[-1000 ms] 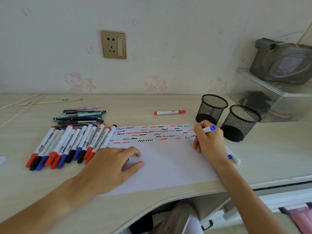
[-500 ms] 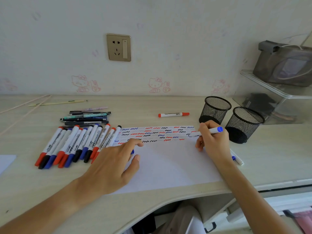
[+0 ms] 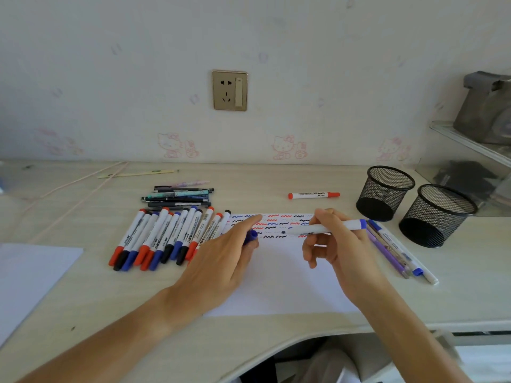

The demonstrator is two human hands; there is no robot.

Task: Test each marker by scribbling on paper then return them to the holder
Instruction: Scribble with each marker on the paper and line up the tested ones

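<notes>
1. Leftmost, a row of white whiteboard markers with red, black and blue caps [image 3: 166,239] lies side by side on the pale wooden desk [image 3: 83,299], with a small pile of dark pens [image 3: 177,196] just behind it.
2. Next, the left hand [image 3: 221,261] rests on the white paper sheet [image 3: 282,288] and pinches a blue marker cap [image 3: 251,236].
3. Rows of red, blue and black squiggles [image 3: 276,225] fill the sheet's far edge.
4. Over them, the right hand [image 3: 337,244] grips an uncapped white marker with a blue end [image 3: 326,228], held roughly level, tip pointing left.
5. Farther right, two black mesh holder cups [image 3: 414,205] stand close together.
</notes>
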